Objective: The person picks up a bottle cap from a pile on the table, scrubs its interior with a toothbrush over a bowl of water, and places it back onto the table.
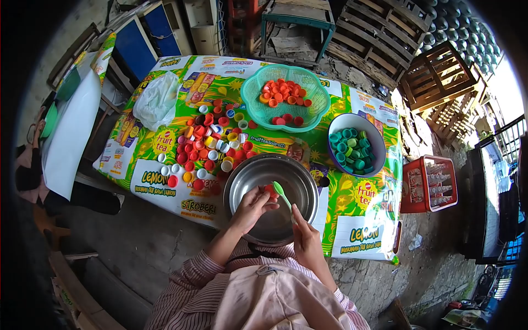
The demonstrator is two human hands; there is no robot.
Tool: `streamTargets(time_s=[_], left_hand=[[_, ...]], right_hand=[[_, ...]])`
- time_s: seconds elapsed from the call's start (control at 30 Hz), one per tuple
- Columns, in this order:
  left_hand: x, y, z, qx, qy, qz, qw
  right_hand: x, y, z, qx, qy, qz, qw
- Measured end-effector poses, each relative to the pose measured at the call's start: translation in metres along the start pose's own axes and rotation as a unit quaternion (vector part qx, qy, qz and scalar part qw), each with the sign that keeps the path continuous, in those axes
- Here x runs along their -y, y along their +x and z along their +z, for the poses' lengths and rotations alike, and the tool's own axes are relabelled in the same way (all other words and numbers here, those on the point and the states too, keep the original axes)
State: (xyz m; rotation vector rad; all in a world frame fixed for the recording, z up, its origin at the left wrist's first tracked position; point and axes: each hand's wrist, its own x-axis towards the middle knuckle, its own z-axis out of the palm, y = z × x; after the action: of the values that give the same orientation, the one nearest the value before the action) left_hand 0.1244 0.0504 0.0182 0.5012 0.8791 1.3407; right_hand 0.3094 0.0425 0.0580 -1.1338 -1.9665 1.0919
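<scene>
Over the steel basin (234,181), my left hand (250,210) pinches a red bottle cap (270,191) in its fingertips. My right hand (308,239) grips the pale handle of a toothbrush (283,196), whose light green head is right at the cap. Beyond the basin, to the left, lies a loose pile of bottle caps (206,144) in red, white and yellow. Red and orange caps (283,92) sit in a mint-green plastic basket (253,99) behind it. On the right, a bowl (369,122) with a white inside contains green caps (352,151).
A printed plastic sheet (366,236) covers the table. At its far left lies a crumpled white plastic bag (157,102). A red crate (429,208) of glasses stands on the floor to the right. Wooden pallets (379,36) lean behind. Another person's arm (37,135) shows at far left.
</scene>
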Motion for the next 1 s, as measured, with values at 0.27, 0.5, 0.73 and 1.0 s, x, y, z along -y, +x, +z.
streamTargets(time_s=[0.27,0.5,0.73,1.0], left_hand=[[-0.007,0.001,-0.001,-0.029,0.121,0.056,0.991],[-0.009,0.004,0.007,0.032,0.011,0.009,0.999],[-0.010,0.011,-0.002,0.084,0.175,0.050,0.980],[-0.015,0.013,-0.007,0.073,0.184,0.082,0.977]], right_hand=[[0.001,0.005,-0.014,0.042,0.040,0.039,0.998],[0.001,0.012,-0.013,0.013,0.050,0.007,0.999],[-0.002,0.010,-0.020,0.067,0.037,0.074,0.994],[-0.007,0.009,-0.026,0.077,0.038,0.068,0.994]])
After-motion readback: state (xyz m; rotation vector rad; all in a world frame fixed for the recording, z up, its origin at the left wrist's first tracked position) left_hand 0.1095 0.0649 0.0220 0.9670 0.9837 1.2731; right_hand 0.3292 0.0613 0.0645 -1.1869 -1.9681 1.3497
